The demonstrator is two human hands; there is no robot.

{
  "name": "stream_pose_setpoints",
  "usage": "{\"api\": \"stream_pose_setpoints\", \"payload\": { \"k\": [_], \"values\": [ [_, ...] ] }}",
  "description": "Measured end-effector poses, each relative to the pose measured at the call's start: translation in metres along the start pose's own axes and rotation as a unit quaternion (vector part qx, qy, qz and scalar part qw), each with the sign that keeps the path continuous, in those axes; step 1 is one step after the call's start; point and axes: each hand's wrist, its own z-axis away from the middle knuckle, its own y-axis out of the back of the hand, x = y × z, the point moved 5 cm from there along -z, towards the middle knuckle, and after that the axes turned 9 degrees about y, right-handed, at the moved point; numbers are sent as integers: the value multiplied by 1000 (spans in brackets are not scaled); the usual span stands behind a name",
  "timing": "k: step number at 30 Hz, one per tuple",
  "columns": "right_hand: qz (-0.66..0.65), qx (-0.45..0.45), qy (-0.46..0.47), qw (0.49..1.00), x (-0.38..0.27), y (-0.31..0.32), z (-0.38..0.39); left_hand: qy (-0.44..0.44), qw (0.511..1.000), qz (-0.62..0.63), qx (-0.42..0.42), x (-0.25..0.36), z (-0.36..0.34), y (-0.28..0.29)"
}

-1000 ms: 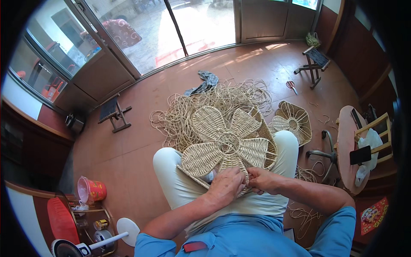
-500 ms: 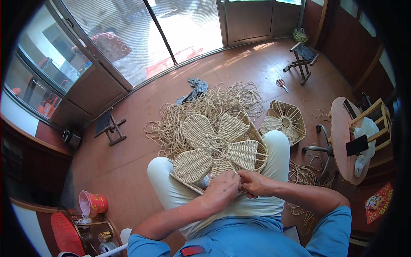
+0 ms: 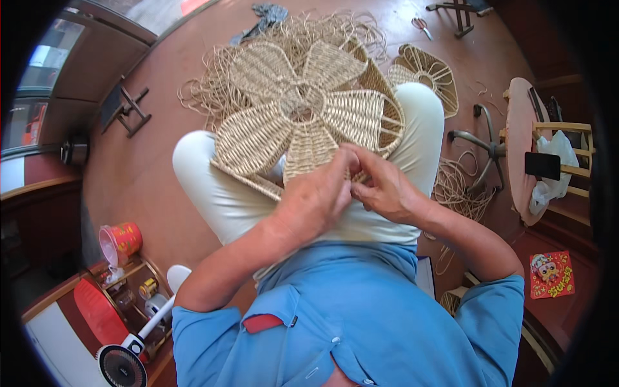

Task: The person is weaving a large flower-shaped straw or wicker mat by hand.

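Observation:
Across my knees lies a tan woven basket (image 3: 308, 145) with flower-shaped weaving: several broad petals around a round centre. Bare frame spokes show at the outer end of its right petal. At the basket's near edge, by the lowest petal, my left hand (image 3: 316, 197) is closed with its fingers curled inward. My right hand (image 3: 385, 186) meets it there from the right, thumb and fingers pinched together. Whatever is between the fingers is hidden, too small to name. Part of the near rim is covered by both hands.
Loose tan cord (image 3: 222, 77) heaps on the floor beyond the basket, with more cord (image 3: 461, 190) at right. A second woven basket (image 3: 429, 77), scissors (image 3: 422, 27) and a round-topped stool (image 3: 519, 155) are also at right. At left stand a folding stool (image 3: 126, 106), red bucket (image 3: 120, 240) and fan (image 3: 122, 366).
The view has tipped downward, so the basket and hands appear higher and my shirt shows more. Both hands stay together at the basket's near edge, their fingers slightly shifted.

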Motion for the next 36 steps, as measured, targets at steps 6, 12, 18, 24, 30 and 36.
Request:
{"api": "stream_pose_setpoints", "payload": {
  "k": [6,12,18,24,30,36],
  "values": [
    [201,30,63,977,-42,2,14,202,956,191,-98,2,13,47],
    [-10,-29,176,984,-62,-18,-5,160,966,193,67,27,43,145],
    [-231,-10,57,971,-65,34,-15,133,910,321,227,-23,106,243],
    [-294,82,8,952,-21,83,-9,161,871,363,290,-55,139,276],
    [-120,197,3,973,-10,138,-3,228,914,223,250,-70,120,238],
    [464,145,314,816,-129,49,-8,149,948,276,59,12,43,112]
  ]
}}
